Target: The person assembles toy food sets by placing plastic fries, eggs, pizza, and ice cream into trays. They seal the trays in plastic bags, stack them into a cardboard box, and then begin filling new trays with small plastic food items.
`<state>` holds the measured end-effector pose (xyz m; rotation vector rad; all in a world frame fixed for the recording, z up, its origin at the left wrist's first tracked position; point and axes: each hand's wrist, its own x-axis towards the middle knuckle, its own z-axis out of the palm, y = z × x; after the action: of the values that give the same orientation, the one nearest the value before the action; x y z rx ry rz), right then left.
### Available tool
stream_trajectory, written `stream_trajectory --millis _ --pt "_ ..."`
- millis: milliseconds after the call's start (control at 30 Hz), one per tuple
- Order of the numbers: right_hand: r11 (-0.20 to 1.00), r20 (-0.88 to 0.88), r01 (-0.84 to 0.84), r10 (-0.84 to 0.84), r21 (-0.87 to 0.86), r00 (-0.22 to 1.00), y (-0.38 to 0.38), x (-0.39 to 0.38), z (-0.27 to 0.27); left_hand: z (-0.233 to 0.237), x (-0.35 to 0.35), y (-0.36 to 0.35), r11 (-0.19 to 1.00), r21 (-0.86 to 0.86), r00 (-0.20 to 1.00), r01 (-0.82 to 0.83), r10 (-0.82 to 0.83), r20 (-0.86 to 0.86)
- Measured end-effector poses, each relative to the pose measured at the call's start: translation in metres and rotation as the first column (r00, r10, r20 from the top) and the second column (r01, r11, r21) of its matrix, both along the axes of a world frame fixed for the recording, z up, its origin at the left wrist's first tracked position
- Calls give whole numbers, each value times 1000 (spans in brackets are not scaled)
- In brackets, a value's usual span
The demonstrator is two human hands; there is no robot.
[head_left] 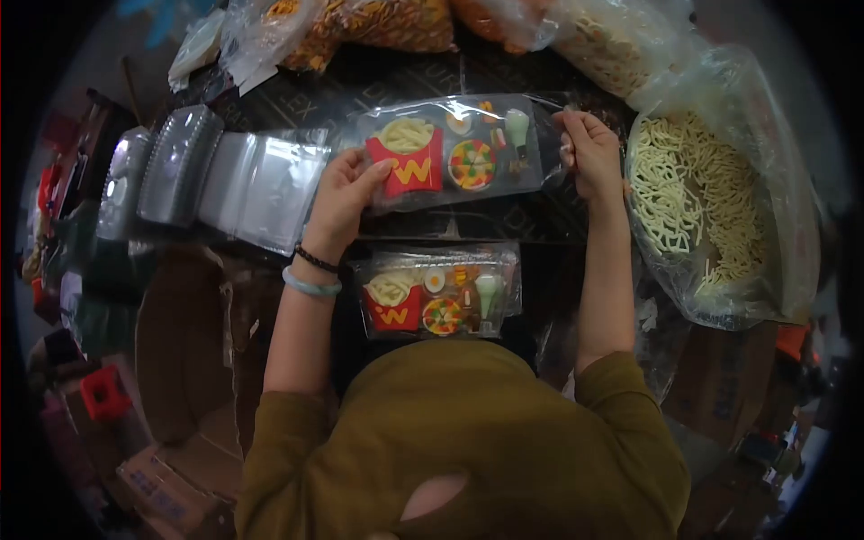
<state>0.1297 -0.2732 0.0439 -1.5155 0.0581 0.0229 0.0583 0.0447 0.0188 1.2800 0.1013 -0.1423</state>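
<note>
A clear plastic pack (490,184) of toy food lies across the dark work surface in front of me. Inside it show a red fries box (409,171) with a yellow W, a round toy pizza (472,165), a fried egg and a pale green bottle (517,128). My left hand (349,187) grips the pack's left end, thumb on top beside the fries box. At the right end, my right hand (589,153) pinches the clear film with curled fingers. Nearer to my body, a second similar pack (441,335) rests by my lap, touched by neither hand.
Stacked clear plastic trays (180,166) and flat clear sheets (265,184) sit at the left. On the right is an open bag of pale toy fries (666,193). Bags of small coloured pieces (387,27) line the far edge. Cardboard boxes (184,468) stand low at the left.
</note>
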Motion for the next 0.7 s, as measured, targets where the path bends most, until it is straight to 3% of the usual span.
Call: stream_trajectory --millis 33,67,100,133,167,233,300,333,367,433,467,533,700 --pt "998 -65 -26 30 64 997 3 0 -7 0 4 2 999 51 999 0 3 -49" --pt "991 -125 -43 60 131 990 5 1 -13 -13 10 7 942 333 997 -32 55 -59" --pt "990 -143 -103 116 93 983 6 0 -19 -14 11 8 655 726 969 -210 41 243" --pt "993 -189 -87 100 79 977 7 -5 -24 -13 11 8 225 863 863 -453 -131 487" --pt "995 -226 -72 84 62 971 9 -7 -27 -11 12 6 220 886 876 -409 -176 448" --pt "990 -280 -101 125 99 952 4 -5 -34 -3 23 -12 343 872 806 -349 -366 466" --pt "886 -284 -121 269 448 920 -3 -7 -38 9 31 -37 194 946 803 -259 -501 323" --pt "790 -265 -119 337 602 903 -6 -8 -37 13 37 -49 126 959 780 -252 -560 279" --pt "651 -227 -122 426 749 876 -20 -1 -58 7 46 -58 142 958 746 -251 -602 284" --pt "875 -303 -59 229 480 925 -7 -11 -57 -3 58 -71 61 983 747 -172 -643 170" --pt "899 -322 -97 252 428 913 -6 -14 -53 -10 63 -72 117 987 755 -114 -635 163" --pt "974 -375 -164 213 158 902 10 -20 -38 -14 65 -73 145 982 738 -119 -648 186" --pt "962 -391 -263 270 72 880 14 -15 -46 -21 65 -72 231 951 693 -208 -651 309"
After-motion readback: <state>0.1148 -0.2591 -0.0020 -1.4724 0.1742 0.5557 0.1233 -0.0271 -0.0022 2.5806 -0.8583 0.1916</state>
